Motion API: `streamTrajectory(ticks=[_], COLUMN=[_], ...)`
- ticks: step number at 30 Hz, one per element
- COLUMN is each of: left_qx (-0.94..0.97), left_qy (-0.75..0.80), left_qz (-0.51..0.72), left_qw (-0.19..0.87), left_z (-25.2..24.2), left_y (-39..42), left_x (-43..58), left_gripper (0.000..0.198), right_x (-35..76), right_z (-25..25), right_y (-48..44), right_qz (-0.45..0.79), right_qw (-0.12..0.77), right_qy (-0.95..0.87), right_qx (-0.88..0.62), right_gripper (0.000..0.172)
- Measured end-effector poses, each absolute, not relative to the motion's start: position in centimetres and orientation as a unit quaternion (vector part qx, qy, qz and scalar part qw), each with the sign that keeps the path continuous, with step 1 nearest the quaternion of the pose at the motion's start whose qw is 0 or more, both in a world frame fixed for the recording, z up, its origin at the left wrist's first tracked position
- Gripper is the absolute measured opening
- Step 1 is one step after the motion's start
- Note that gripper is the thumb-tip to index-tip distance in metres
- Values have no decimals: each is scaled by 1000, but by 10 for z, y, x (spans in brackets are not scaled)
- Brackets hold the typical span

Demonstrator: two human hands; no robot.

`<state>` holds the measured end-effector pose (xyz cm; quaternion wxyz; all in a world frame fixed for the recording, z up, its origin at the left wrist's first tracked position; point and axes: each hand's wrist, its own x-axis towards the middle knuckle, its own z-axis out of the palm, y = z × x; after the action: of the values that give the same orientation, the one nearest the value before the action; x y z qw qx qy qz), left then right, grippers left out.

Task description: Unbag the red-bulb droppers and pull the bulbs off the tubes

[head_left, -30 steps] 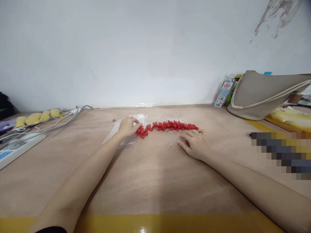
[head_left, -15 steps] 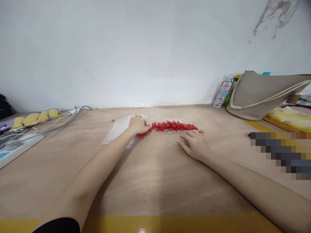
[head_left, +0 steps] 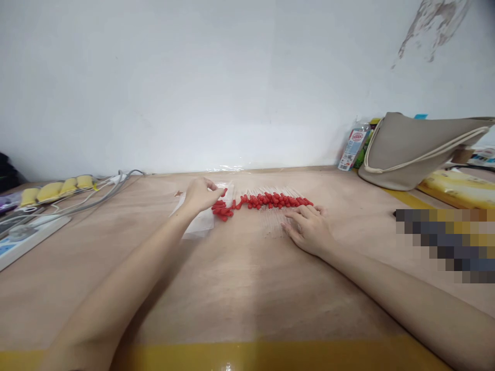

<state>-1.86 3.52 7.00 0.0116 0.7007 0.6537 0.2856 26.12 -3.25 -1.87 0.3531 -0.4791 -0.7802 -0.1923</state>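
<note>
My left hand [head_left: 203, 195] is raised a little above the white sheet of plastic or paper [head_left: 199, 226], its thumb and fingers pinched on a small red piece [head_left: 225, 192]. Just below it lies a loose cluster of red pieces [head_left: 221, 211]. A long row of red bulb-shaped pieces [head_left: 270, 200] runs to the right, with thin clear strands [head_left: 274, 226] spreading out in front of and behind it. My right hand [head_left: 309, 226] rests on the table at the right end of these strands, fingers spread and holding nothing that I can see.
A grey bag [head_left: 402, 149] and a bottle [head_left: 352, 149] stand by the wall at the right, near a yellow pack [head_left: 460, 183]. Cables [head_left: 112, 188], yellow pouches [head_left: 50, 191] and a white power strip [head_left: 34, 237] lie at the left. Yellow tape [head_left: 201, 355] borders the near edge.
My left hand has moved left and up off the red pieces, lifting one in its fingertips and uncovering the cluster below. My right hand has stayed in place.
</note>
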Motion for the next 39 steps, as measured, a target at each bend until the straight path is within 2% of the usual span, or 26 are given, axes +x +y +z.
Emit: streamTrajectory(ticks=[2, 5, 9, 17, 23, 27, 32, 39], left_qx=[756, 845, 878, 886, 886, 903, 930, 936], left_qy=[561, 430, 361, 294, 276, 289, 271, 282], left_qz=[336, 306, 298, 341, 351, 298, 240, 202], left_qw=[-42, -83, -102, -108, -123, -109, -66, -62], left_z=[63, 42, 13, -3, -2, 0, 1, 5], left_y=[13, -21, -47, -48, -50, -49, -47, -48], left_x=[-23, -23, -16, -11, -8, 0, 9, 12], left_gripper=[17, 12, 9, 4, 8, 29, 18, 24], right_x=[260, 257, 248, 237, 228, 225, 225, 226], right_z=[-18, -15, -12, -16, -19, -18, -19, -19], right_y=[-33, -36, -43, -43, -45, -46, -47, -44], right_qz=[-183, -167, -156, -126, -124, -121, -111, -91], right_qw=[378, 395, 350, 311, 324, 331, 338, 345], right_qy=[-788, -818, -864, -894, -899, -896, -897, -903], right_qx=[-450, -384, -327, -298, -267, -269, -262, -240], right_gripper=[27, 38, 43, 26, 23, 23, 23, 22])
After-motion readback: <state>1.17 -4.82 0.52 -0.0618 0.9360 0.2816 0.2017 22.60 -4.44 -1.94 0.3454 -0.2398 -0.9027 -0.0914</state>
